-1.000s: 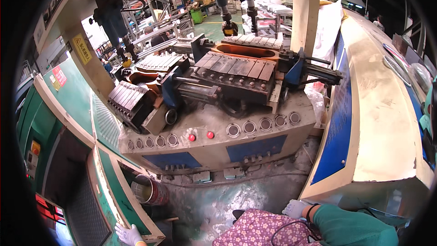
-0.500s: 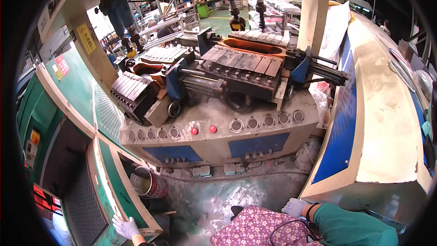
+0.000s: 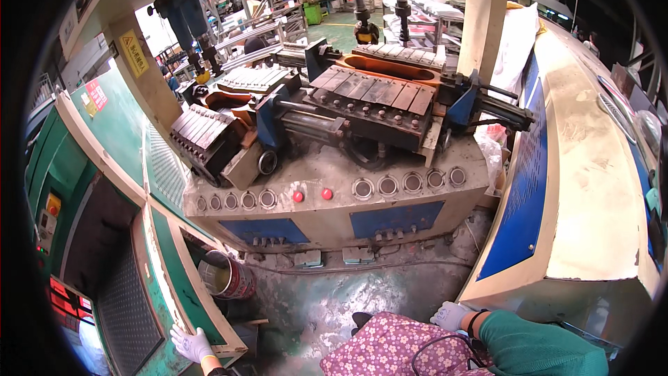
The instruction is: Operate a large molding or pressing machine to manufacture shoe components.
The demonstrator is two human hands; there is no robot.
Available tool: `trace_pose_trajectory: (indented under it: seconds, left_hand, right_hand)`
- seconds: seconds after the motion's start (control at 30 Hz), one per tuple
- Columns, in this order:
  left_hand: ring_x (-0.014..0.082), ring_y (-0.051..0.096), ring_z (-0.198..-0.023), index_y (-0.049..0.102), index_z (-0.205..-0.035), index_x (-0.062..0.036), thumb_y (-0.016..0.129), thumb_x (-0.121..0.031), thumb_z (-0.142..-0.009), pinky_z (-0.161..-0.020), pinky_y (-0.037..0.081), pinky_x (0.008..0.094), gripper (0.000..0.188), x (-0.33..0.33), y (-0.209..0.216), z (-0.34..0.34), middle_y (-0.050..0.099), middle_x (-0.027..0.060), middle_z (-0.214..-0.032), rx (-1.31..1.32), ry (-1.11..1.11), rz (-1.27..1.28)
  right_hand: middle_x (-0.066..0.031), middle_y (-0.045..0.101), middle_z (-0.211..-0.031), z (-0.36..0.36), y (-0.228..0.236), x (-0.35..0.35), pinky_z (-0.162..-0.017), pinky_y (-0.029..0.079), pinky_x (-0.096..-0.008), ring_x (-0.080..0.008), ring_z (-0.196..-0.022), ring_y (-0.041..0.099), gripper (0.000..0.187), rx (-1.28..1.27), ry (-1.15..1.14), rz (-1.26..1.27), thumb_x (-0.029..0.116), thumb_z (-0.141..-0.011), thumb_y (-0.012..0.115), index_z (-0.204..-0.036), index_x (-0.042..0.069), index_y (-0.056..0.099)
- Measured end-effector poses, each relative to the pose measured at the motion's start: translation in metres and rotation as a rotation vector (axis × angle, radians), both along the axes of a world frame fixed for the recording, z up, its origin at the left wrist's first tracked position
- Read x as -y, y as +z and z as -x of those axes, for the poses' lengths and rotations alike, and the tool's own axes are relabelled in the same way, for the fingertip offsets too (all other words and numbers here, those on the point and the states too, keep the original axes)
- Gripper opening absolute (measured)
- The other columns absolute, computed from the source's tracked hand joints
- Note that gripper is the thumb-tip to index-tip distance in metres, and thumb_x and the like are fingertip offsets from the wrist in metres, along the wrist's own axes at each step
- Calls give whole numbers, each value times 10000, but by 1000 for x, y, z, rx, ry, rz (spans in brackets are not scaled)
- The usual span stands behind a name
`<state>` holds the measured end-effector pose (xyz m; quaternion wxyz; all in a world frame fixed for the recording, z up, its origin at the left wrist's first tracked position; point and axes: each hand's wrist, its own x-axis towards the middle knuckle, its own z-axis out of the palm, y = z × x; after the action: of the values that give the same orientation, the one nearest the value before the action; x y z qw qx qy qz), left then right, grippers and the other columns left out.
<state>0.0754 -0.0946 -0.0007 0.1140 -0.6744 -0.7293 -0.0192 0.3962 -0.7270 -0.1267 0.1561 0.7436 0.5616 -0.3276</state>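
At the far left there is a small control box (image 3: 47, 228) with a yellow part on it, fixed to a green wall. Next to it, a dark textured panel (image 3: 129, 313) slopes down inside a green and cream frame (image 3: 189, 285). On the lower part of this frame lies the left hand (image 3: 191, 343), in a pale glove; it holds no object, and its fingers are spread wide over the edge. Just beyond the frame, a bucket (image 3: 245, 283) with a red side stands on the floor, leaning a little.

In the middle is a wide cream machine (image 3: 327, 228), with two red buttons (image 3: 298, 196) between two rows of round fittings (image 3: 363, 188). On its top, an orange trough-like part (image 3: 390, 67) sits behind a block of metal strips (image 3: 372, 90).

Below, toward the right, a purple flowered apron (image 3: 390, 348) covers the person's lap or front. Beside its upper edge is the right hand (image 3: 451, 315), also gloved, near the lower corner of a large cream housing (image 3: 591, 230) with a blue side panel (image 3: 515, 202). Its fingers are small here and partly turned away, so I cannot tell whether they are wide or narrow, or if they touch the housing.
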Motion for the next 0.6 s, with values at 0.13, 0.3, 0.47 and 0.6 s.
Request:
trace_pose_trajectory:
  seconds: [0.13,0.3,0.47,0.6]
  left_hand:
    - [297,356,-1454,322,-1555,-190,749,-382,-794,-1186,310,423,893,4,4,-3,344,89,-1609,14,4,-1]
    - [298,361,-1451,339,-1546,-178,744,-392,-788,-1174,320,449,886,3,1,0,354,81,-1602,10,-11,-23]
    - [296,362,-1451,340,-1545,-172,743,-390,-790,-1173,320,447,883,2,0,0,356,79,-1601,8,-7,-24]
    - [295,365,-1449,340,-1544,-164,743,-386,-789,-1173,322,444,885,1,0,-1,358,82,-1600,4,-7,-24]
  right_hand:
    - [-60,728,-974,0,-1,1,-777,488,-385,-249,-940,709,262,6,-2,-35,265,-971,463,-1075,166,682]
    - [-65,727,-971,0,1,0,-777,486,-385,-251,-944,708,260,-8,-9,-33,262,-971,464,-1072,163,682]
    - [-52,727,-986,-1,0,-1,-792,450,-371,-229,-956,694,262,-3,-10,9,278,-983,448,-1073,173,670]
    - [-72,728,-961,-1,-6,3,-760,504,-401,-266,-923,714,255,-7,-8,-60,260,-965,471,-1060,151,680]
